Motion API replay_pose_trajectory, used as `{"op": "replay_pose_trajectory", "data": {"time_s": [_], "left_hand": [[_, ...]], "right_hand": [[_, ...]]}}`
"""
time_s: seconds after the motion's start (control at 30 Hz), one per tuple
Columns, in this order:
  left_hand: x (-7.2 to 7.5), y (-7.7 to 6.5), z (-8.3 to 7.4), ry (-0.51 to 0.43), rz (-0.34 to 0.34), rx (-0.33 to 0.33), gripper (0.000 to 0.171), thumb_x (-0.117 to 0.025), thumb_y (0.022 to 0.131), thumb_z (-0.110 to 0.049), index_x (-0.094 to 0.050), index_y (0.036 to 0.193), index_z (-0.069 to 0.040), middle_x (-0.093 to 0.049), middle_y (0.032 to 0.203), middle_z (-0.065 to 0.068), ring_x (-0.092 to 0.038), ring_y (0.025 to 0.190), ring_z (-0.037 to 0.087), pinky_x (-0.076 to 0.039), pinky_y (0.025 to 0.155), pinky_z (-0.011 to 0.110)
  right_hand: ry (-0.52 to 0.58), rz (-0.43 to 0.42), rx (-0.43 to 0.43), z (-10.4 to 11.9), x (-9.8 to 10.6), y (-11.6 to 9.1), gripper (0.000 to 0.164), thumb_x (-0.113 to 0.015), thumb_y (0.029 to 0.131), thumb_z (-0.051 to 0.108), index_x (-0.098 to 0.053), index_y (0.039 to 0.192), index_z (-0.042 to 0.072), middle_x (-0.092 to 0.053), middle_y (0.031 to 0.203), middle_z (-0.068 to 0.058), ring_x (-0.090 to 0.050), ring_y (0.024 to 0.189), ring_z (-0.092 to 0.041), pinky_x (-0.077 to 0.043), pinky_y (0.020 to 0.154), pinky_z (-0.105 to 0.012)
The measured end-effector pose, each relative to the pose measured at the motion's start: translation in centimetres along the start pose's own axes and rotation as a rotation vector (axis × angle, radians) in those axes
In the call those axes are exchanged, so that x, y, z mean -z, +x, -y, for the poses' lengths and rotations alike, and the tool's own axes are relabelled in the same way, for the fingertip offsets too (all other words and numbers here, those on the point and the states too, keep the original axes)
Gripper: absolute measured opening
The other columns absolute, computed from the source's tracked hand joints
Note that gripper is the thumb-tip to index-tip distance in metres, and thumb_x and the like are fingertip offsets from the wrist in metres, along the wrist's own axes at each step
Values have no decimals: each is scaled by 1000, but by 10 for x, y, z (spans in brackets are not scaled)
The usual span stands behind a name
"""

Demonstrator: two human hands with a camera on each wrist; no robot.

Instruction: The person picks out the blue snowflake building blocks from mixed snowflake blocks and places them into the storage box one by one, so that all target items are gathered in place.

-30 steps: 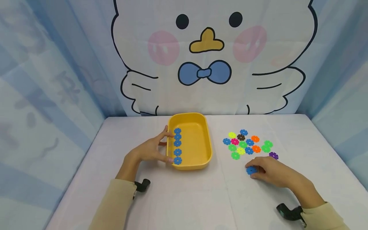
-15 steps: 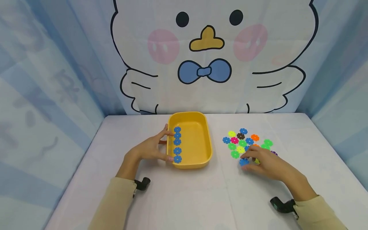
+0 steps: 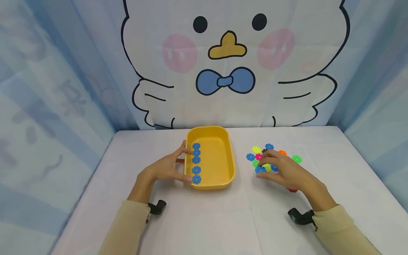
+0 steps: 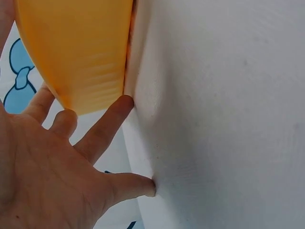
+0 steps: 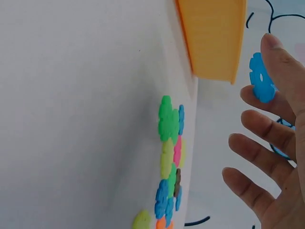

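In the head view, a yellow tray (image 3: 218,156) stands left of centre, with several blue flower-shaped snap discs in a column (image 3: 196,160) along its left side. My left hand (image 3: 164,166) holds that side, thumb and index fingertips over the rim; the left wrist view shows other fingers (image 4: 107,129) spread against the outer wall and tablecloth. My right hand (image 3: 288,170) pinches a blue flower disc (image 5: 262,78) between thumb and index finger, above the near-left edge of the loose discs. Its other fingers are spread and hide part of the pile.
Loose flower discs in green, yellow, pink, orange, brown and blue, such as a green one (image 3: 296,159), lie right of the tray. A red disc (image 3: 292,190) shows partly below my right hand. Behind the white-covered table (image 3: 204,219) hangs a cartoon curtain (image 3: 229,109).
My right hand has moved left and slightly away from me, carrying the blue flower disc from the near side of the pile across it. My left hand keeps its place on the tray.
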State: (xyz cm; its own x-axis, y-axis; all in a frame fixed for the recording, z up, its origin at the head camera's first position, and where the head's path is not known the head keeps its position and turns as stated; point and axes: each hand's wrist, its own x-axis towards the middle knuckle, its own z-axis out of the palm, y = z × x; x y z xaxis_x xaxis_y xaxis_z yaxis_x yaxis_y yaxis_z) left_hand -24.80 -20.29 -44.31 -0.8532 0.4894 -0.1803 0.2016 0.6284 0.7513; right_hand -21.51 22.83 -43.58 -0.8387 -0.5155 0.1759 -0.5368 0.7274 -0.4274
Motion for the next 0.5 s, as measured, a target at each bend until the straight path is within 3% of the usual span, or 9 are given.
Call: {"op": "replay_pose_trajectory", "data": {"time_s": [0.1, 0.2, 0.23, 0.37, 0.5], "left_hand": [[-2, -3, 1, -7, -2, 2, 105, -93, 73, -43, -32, 156, -24, 14, 173, -5, -35, 151, 35, -24, 122, 65], [-2, -4, 0, -17, 4, -15, 105, -94, 73, -41, -32, 155, -23, 15, 173, -4, -35, 151, 35, -23, 123, 64], [-2, -4, -1, -19, 11, -20, 106, -94, 73, -40, -31, 155, -22, 13, 173, -4, -36, 150, 34, -23, 123, 63], [-2, -3, -2, -28, 36, -43, 127, -95, 72, -38, -9, 165, -21, -19, 171, -4, -41, 148, 33, -24, 123, 62], [-3, -2, -2, -30, 38, -45, 128, -95, 72, -37, -8, 165, -22, -16, 171, -5, -43, 146, 34, -26, 122, 63]], "right_hand": [[19, -10, 39, 5, -1, 9, 23, -81, 89, 40, -75, 106, 25, -60, 115, 4, -62, 107, -22, -59, 91, -47], [54, -23, 79, 8, -1, 17, 23, -82, 89, 38, -75, 107, 24, -59, 113, 7, -63, 104, -22, -60, 89, -46], [63, -28, 84, 9, 0, 20, 24, -81, 89, 38, -74, 107, 24, -59, 114, 7, -63, 104, -22, -60, 89, -46], [99, -28, 80, 11, -1, 28, 26, -80, 90, 42, -75, 107, 23, -61, 117, 7, -61, 108, -19, -59, 92, -47], [107, -21, 86, 16, 0, 37, 26, -79, 90, 42, -75, 107, 23, -61, 118, 6, -61, 111, -21, -58, 94, -47]]}}
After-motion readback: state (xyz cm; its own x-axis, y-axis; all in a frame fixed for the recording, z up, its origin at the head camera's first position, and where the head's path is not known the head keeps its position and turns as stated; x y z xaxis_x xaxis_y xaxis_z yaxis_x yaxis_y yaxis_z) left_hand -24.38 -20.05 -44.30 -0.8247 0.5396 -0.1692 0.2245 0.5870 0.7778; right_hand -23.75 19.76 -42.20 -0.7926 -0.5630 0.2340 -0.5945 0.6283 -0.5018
